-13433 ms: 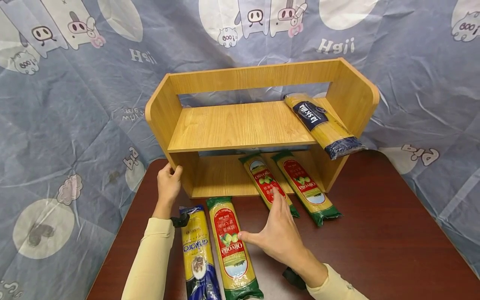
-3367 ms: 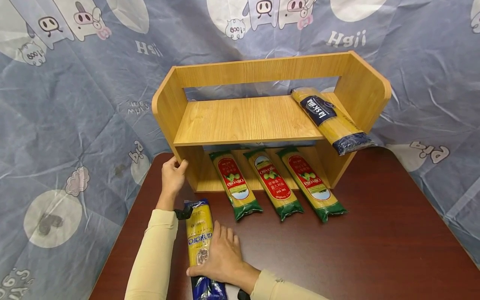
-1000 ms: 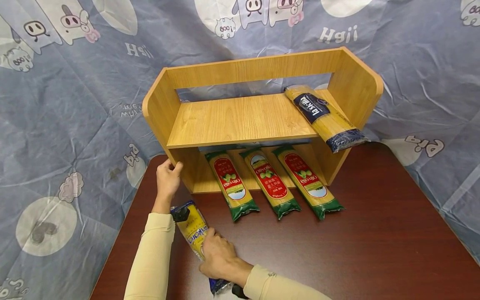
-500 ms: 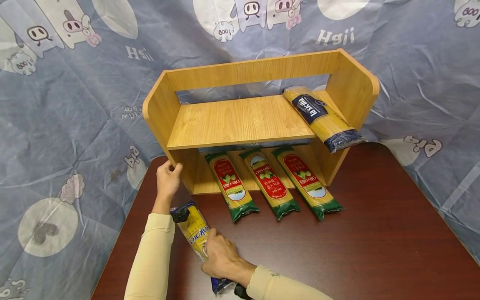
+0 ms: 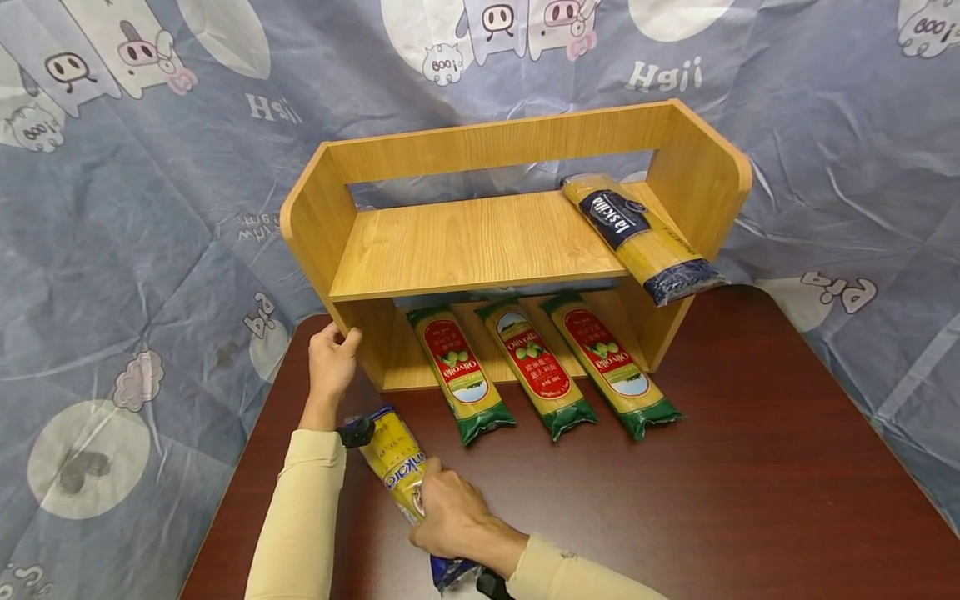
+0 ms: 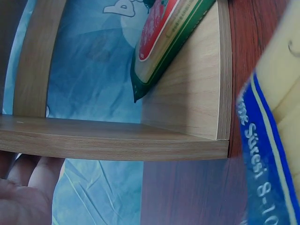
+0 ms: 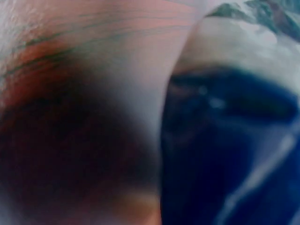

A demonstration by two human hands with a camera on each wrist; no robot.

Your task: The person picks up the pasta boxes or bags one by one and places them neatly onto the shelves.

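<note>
My left hand (image 5: pixel 332 360) grips the left side panel of a two-tier wooden shelf (image 5: pixel 450 246) near its foot; in the left wrist view its fingers (image 6: pixel 43 180) lie against the panel's outer face. My right hand (image 5: pixel 455 512) holds a yellow-and-blue Ankara pasta pack (image 5: pixel 392 450) across its lower half, covering part of the print. The pack slants, its top end beside my left wrist; its yellow and blue film (image 6: pixel 269 154) looms close in the left wrist view. In the right wrist view, dark blue film (image 7: pixel 225 154) fills the right side, blurred.
Three green-ended Olivoilà pasta packs, left (image 5: pixel 461 375), middle (image 5: pixel 536 367) and right (image 5: pixel 611 367), lie on the lower tier, ends jutting past its front edge. A La Sicilia pack (image 5: pixel 637 237) overhangs the upper tier at right. Dark red table (image 5: pixel 712 500); patterned cloth (image 5: pixel 150 250) behind.
An Olivoilà pack went from the table to the lower tier's left. The middle one was straightened. My right hand then took the Ankara pack and turned it aslant. My left hand kept its place.
</note>
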